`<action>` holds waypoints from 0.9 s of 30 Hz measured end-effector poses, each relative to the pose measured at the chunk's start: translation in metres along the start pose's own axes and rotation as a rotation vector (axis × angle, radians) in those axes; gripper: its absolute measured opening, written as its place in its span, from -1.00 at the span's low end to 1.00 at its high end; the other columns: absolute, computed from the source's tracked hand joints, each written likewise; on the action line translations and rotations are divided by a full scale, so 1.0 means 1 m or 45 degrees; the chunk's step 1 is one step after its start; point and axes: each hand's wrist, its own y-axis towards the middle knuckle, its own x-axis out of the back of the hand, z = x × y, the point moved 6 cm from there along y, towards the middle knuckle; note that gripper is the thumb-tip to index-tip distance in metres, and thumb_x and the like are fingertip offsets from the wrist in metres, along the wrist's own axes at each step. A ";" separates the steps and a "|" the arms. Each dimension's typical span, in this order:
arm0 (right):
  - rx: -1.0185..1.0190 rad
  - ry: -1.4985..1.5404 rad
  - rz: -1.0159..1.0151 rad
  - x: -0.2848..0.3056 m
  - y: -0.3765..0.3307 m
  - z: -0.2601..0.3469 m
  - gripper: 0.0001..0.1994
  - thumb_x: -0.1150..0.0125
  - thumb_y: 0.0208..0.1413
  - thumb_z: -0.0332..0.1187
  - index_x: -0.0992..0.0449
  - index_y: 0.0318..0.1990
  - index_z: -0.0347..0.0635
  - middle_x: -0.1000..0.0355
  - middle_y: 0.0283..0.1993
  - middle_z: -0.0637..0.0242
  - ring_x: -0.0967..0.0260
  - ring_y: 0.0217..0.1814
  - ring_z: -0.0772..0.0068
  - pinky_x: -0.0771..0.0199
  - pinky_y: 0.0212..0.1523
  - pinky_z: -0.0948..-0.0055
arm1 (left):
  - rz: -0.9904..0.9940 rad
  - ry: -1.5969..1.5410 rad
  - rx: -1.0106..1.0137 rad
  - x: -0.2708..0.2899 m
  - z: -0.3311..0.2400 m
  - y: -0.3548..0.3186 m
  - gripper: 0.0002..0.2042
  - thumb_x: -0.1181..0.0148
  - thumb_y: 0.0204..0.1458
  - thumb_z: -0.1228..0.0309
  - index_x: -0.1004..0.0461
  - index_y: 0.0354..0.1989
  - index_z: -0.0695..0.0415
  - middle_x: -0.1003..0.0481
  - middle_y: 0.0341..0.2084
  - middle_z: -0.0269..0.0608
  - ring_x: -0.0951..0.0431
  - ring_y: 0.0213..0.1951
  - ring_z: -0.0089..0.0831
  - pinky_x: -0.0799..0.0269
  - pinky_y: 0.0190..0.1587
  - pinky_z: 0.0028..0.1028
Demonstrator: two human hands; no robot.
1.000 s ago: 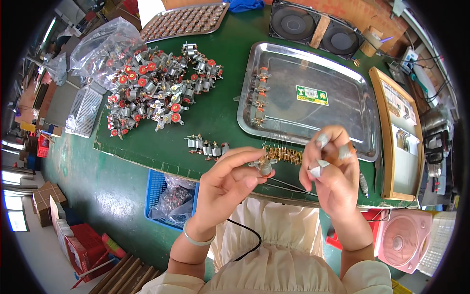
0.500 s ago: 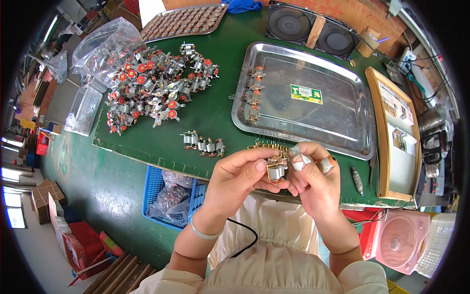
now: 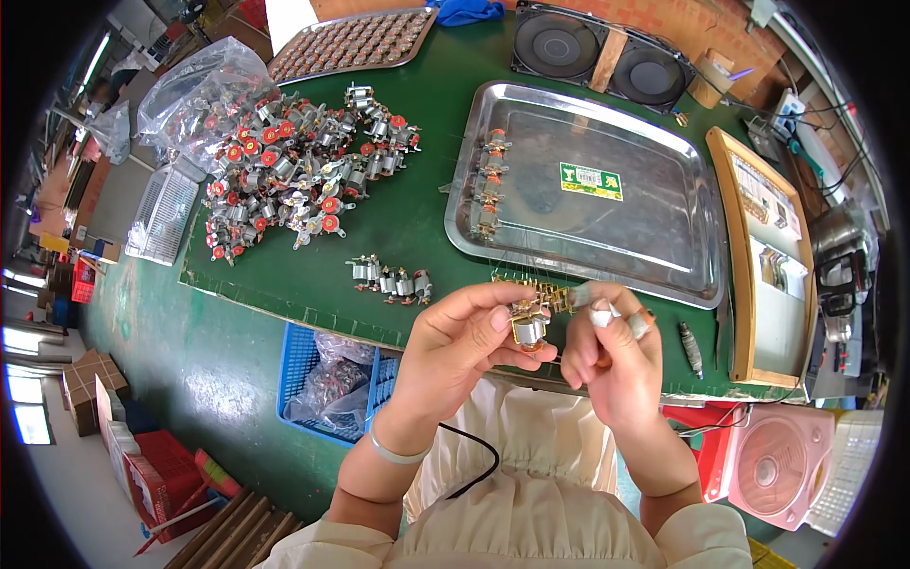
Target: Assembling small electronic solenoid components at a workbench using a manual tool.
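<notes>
Near the table's front edge, my left hand [image 3: 453, 343] pinches a small silver motor [image 3: 531, 330] with a gold-coloured metal frame around it. My right hand [image 3: 618, 353] is just to the right, apart from the motor, its fingers curled and white wrapping on the thumb and a finger. Its index fingertip is blurred beside a row of small brass-coloured frames [image 3: 545, 292]; whatever it pinches, if anything, is hidden. Beyond lies a steel tray [image 3: 654, 242] with a column of several motors [image 3: 490, 185] along its left side. A short row of motors [image 3: 391, 281] sits left of my hands.
A big heap of red-capped motors [image 3: 284, 171] covers the left of the green table [image 3: 427, 180], beside a clear plastic bag [image 3: 204, 95]. A filled tray [image 3: 355, 43] and two black fans [image 3: 602, 57] stand behind. A wooden-framed box [image 3: 763, 261] borders the right.
My right hand has drawn away from the motor, slightly to the right. My left hand still holds the motor, which is now more exposed. The view has shifted a little.
</notes>
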 end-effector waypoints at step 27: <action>-0.100 0.024 0.329 -0.013 -0.001 -0.020 -0.78 -0.09 -0.01 -0.55 -0.34 -0.17 -0.38 -0.39 -0.37 0.28 -0.23 -0.54 0.70 -0.23 -0.63 0.71 | -0.103 0.405 -0.613 0.002 -0.015 -0.010 -0.86 0.02 0.07 0.53 -0.32 -0.22 0.31 -0.38 -0.30 -0.21 -0.37 -0.29 -0.58 -0.28 -0.20 -0.60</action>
